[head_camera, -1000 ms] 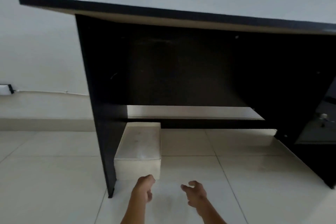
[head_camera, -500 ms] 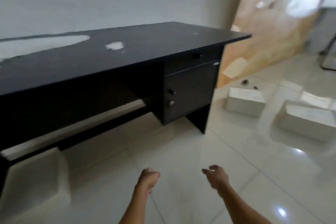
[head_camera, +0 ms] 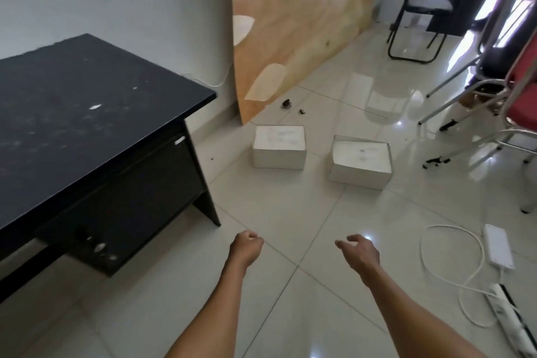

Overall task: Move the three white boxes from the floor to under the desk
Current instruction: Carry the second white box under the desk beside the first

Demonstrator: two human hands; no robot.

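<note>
Two white boxes [head_camera: 279, 147] on floor [head_camera: 290, 212], well beyond left hand [head_camera: 245, 250], right hand [head_camera: 359, 253].

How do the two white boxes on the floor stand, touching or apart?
Apart. The head view shows bare tile between the left box and the right box.

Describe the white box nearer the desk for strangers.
Find the black wooden desk; floor tiles lie beyond its drawer end. Of two white rectangular boxes, it is the left box, by the leaning plywood sheet's foot; the right box lies farther off.
</note>
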